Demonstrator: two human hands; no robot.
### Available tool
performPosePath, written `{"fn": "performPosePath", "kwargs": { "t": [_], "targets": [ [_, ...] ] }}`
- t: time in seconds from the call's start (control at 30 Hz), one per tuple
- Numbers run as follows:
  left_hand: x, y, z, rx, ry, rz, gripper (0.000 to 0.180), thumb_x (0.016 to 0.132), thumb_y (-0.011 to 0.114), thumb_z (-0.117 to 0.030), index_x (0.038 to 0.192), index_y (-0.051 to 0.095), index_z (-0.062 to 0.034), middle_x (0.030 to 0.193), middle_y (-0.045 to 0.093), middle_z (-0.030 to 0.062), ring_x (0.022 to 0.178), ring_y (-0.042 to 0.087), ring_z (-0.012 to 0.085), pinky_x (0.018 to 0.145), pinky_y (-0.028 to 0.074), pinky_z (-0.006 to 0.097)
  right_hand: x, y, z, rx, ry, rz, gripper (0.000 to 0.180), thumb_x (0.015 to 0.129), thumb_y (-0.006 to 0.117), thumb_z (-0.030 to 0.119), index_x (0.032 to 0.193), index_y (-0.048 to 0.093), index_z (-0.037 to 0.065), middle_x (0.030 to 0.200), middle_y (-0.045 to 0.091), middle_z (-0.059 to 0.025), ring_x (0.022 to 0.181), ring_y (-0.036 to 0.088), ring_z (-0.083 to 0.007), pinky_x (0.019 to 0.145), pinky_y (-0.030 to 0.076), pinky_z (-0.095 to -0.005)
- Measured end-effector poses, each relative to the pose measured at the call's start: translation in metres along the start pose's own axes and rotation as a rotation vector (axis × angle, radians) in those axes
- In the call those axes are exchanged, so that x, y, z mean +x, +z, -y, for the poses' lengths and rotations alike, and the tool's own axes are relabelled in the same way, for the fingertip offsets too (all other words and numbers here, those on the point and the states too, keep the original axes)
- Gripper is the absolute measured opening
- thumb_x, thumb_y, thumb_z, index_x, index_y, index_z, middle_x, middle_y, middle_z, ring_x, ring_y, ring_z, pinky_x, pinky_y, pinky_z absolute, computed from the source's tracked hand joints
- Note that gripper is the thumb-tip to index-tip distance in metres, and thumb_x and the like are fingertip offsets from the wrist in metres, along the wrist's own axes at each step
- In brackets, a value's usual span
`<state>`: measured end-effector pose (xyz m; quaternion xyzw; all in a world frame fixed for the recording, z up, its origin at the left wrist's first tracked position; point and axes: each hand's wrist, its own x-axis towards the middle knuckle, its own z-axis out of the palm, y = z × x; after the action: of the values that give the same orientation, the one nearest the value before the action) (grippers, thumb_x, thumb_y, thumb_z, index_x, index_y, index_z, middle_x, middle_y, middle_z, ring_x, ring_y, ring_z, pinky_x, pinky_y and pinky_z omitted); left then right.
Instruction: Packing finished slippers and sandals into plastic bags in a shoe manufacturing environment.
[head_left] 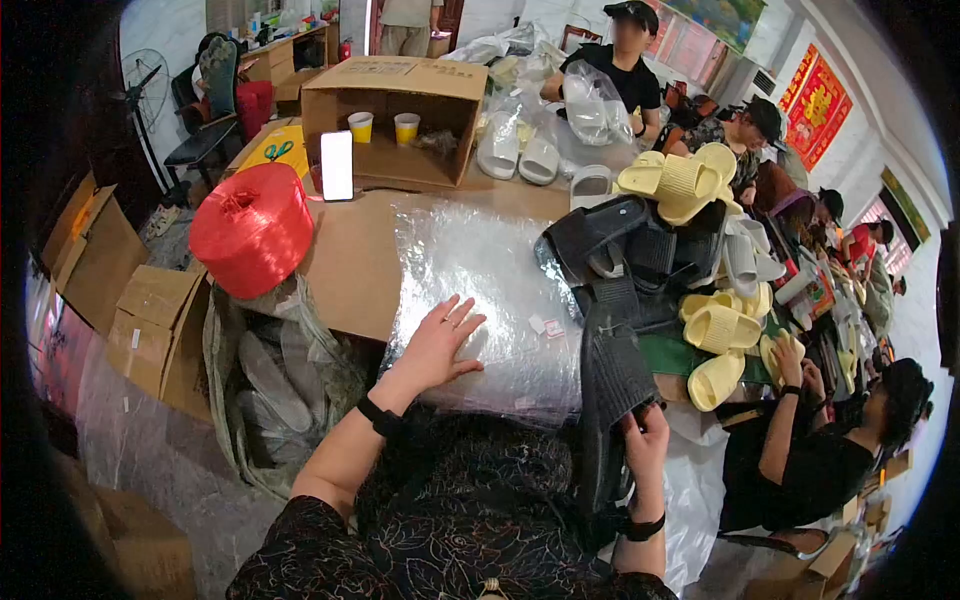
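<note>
My left hand [440, 342] lies flat with fingers spread on a stack of clear plastic bags [480, 290] on the brown table [350, 260]. My right hand [645, 435] grips a pair of black slide sandals [612, 385] held upright at the table's near edge. A heap of black sandals [625, 245] and pale yellow sandals [685, 180] lies just beyond on the right.
A red spool of twine [252, 230] sits at the table's left edge above a sack of insoles [275, 380]. An open cardboard box [395, 120] with two cups and a phone [337, 165] stands at the back. Other people work at the right and far side. Flattened cartons [130, 300] lie left.
</note>
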<state>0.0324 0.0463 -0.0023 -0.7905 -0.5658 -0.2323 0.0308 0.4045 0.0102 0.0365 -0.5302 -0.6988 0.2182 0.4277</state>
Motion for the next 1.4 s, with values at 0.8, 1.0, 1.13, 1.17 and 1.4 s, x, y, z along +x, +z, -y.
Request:
{"fn": "performPosePath", "kwargs": {
  "t": [0.8, 1.0, 1.13, 1.17, 1.4],
  "targets": [
    [-0.012, 0.001, -0.006, -0.275, -0.177, -0.041, 0.024, 0.082, 0.072, -0.020, 0.103, 0.071, -0.0100, 0.114, 0.068, 0.0060, 0.106, 0.062, 0.0270, 0.088, 0.052, 0.039, 0.001, 0.012, 0.003, -0.006, -0.124, -0.077, 0.013, 0.079, 0.070, 0.005, 0.090, 0.065, -0.002, 0.086, 0.061, -0.0166, 0.079, 0.059, -0.0342, 0.068, 0.045, -0.0385],
    [-0.006, -0.006, -0.013, -0.119, -0.051, -0.040, 0.009, 0.081, 0.068, -0.013, 0.090, 0.071, -0.0104, 0.099, 0.070, 0.0046, 0.090, 0.066, 0.0265, 0.076, 0.055, 0.035, 0.004, 0.017, 0.033, -0.120, -0.100, 0.141, 0.018, 0.076, 0.074, 0.010, 0.084, 0.063, -0.003, 0.078, 0.056, -0.0167, 0.068, 0.055, -0.0344, 0.059, 0.042, -0.0392],
    [-0.002, -0.007, -0.014, -0.174, -0.160, 0.012, 0.007, 0.083, 0.066, -0.013, 0.089, 0.071, -0.0120, 0.099, 0.071, 0.0038, 0.088, 0.067, 0.0255, 0.074, 0.055, 0.035, 0.008, 0.029, 0.046, -0.031, -0.248, 0.310, 0.022, 0.079, 0.073, 0.015, 0.081, 0.061, -0.003, 0.081, 0.056, -0.0175, 0.072, 0.059, -0.0364, 0.062, 0.047, -0.0426],
    [-0.002, 0.000, -0.012, -0.198, -0.146, -0.146, 0.007, 0.085, 0.065, -0.014, 0.089, 0.071, -0.0118, 0.100, 0.071, 0.0030, 0.090, 0.067, 0.0242, 0.075, 0.054, 0.034, 0.006, 0.032, 0.050, -0.035, -0.273, 0.354, 0.027, 0.080, 0.073, 0.019, 0.076, 0.058, -0.003, 0.082, 0.056, -0.0183, 0.074, 0.061, -0.0381, 0.063, 0.049, -0.0441],
    [0.000, -0.026, -0.021, -0.322, -0.084, -0.252, 0.008, 0.085, 0.066, -0.015, 0.089, 0.071, -0.0085, 0.101, 0.071, 0.0033, 0.088, 0.067, 0.0230, 0.076, 0.054, 0.033, 0.011, 0.035, 0.048, -0.292, -0.270, 0.403, 0.032, 0.082, 0.073, 0.022, 0.071, 0.055, -0.002, 0.081, 0.055, -0.0202, 0.071, 0.059, -0.0412, 0.061, 0.048, -0.0472]
  ]
}}
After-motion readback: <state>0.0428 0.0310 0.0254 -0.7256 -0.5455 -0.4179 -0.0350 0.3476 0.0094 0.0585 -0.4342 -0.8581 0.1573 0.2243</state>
